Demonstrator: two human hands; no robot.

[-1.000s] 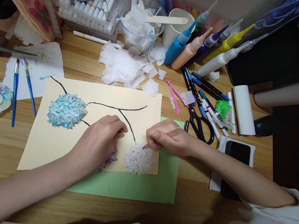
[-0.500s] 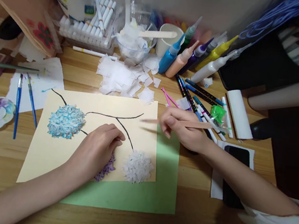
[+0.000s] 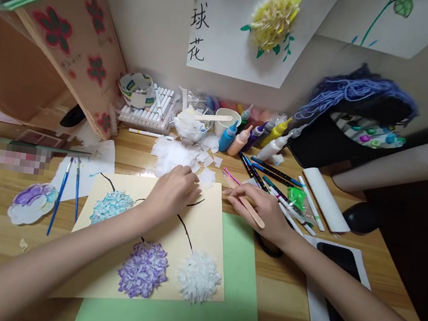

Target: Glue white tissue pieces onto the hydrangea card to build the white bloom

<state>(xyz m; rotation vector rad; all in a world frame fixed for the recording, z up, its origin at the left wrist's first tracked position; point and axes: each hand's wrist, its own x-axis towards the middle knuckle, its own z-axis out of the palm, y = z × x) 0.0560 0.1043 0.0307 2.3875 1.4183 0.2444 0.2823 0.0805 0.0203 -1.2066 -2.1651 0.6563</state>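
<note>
My left hand [image 3: 178,190], fingers curled downward, is over the top edge of a cream sheet [image 3: 209,219], close to a pile of white paper squares [image 3: 168,155]. Whatever its fingertips may hold is hidden. A flat wooden craft stick [image 3: 251,211] is pinched in my right hand [image 3: 265,211], just beyond the sheet's right edge. Black drawn branches run across the sheet between three raised paper flowers: a blue one [image 3: 114,205] partly behind my left forearm, a purple one [image 3: 143,270] and a white one [image 3: 199,277]. Beneath lies a green sheet [image 3: 236,292].
Squeeze bottles [image 3: 240,140], a paper cup [image 3: 221,124] and a bowl of scraps [image 3: 190,127] stand along the back. Pens [image 3: 276,172] and a phone [image 3: 342,297] are at right. Paintbrushes [image 3: 59,196] and a palette [image 3: 33,203] lie left. Pictures hang on the wall.
The view has tilted up, showing the wall. My left hand has moved from beside the purple flower up to the sheet's top edge. The stick in my right hand has turned and drawn off the sheet.
</note>
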